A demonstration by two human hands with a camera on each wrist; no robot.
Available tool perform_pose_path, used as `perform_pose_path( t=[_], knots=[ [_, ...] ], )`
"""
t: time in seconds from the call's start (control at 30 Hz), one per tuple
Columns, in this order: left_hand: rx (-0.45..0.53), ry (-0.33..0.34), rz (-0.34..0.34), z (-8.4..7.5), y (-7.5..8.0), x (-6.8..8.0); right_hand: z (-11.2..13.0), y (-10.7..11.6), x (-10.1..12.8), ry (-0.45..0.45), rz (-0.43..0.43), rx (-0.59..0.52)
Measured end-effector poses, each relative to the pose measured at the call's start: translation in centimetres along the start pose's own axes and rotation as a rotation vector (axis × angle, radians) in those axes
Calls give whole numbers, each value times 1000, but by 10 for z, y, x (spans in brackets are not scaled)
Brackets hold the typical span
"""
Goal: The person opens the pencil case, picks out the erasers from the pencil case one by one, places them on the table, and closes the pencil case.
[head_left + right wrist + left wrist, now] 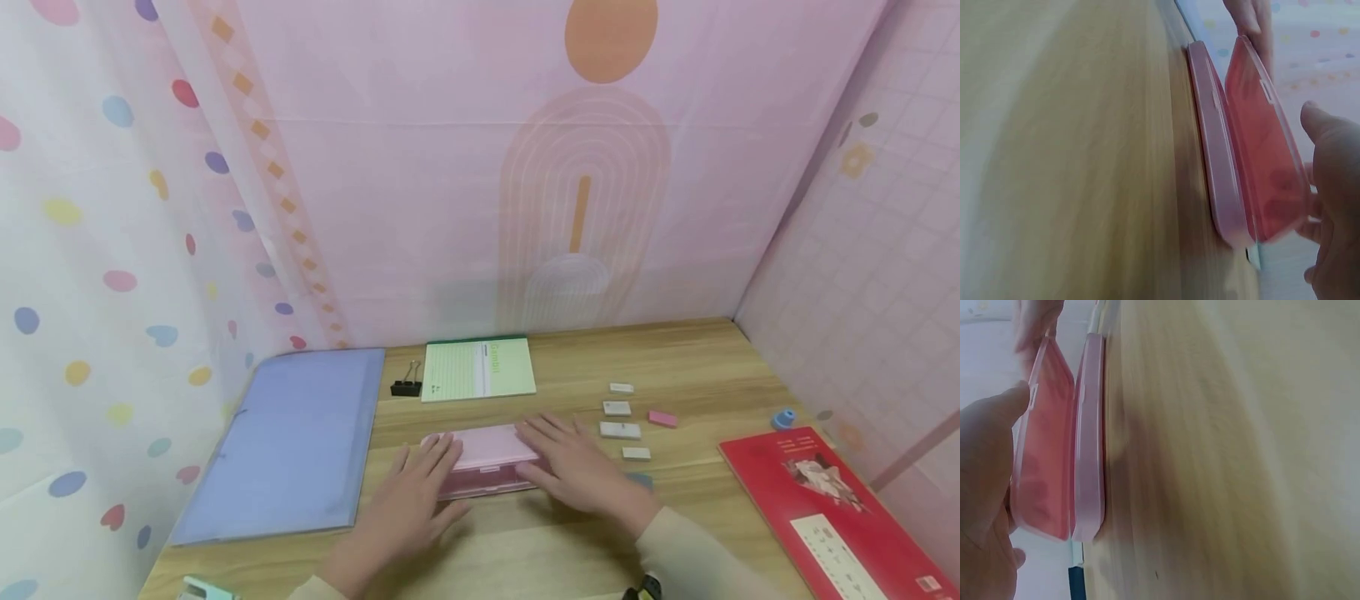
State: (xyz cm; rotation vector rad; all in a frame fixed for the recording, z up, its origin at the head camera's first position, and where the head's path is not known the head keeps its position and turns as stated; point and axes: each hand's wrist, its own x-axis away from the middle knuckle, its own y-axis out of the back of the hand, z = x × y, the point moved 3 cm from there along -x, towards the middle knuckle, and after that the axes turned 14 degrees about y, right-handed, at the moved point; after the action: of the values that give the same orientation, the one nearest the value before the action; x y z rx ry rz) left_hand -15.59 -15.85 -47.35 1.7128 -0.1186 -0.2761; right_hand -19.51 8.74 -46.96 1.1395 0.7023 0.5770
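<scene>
Blue, a flat folder (288,442) lies just left of the left hand (408,500), whose fingers curl onto the left end of the pink pencil case (487,458). The case sits on the wooden table (540,542) between both hands, its lid (1041,450) lifted partly off the base. The right hand (577,467) grips the case's right end, thumb at the lid edge. Right of that hand lie small erasers (620,430), then a red book (832,508).
</scene>
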Motion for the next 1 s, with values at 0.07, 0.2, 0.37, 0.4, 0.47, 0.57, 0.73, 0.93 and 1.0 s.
perform_pose_path(
  t=[0.07,0.2,0.37,0.4,0.47,0.57,0.73,0.93,1.0],
  knots=[
    [-8,26,6,-2,-3,-8,1,-5,-10,-26,25,5],
    [-18,45,1,-4,-11,-24,1,-16,-29,-37,83,51],
    [-2,67,18,-4,-21,-38,0,-25,-41,-25,125,53],
    [-2,70,22,-4,-22,-39,0,-26,-42,-20,127,42],
    [2,67,32,-3,-24,-40,-1,-28,-43,-8,133,21],
    [12,49,40,-1,-26,-40,-4,-30,-41,19,144,16],
    [27,12,56,2,-26,-40,-8,-32,-36,65,143,15],
    [33,-70,56,9,-25,-44,-11,-30,-34,122,104,21],
    [64,-94,51,11,-24,-45,-12,-29,-34,136,87,13]
  ],
)
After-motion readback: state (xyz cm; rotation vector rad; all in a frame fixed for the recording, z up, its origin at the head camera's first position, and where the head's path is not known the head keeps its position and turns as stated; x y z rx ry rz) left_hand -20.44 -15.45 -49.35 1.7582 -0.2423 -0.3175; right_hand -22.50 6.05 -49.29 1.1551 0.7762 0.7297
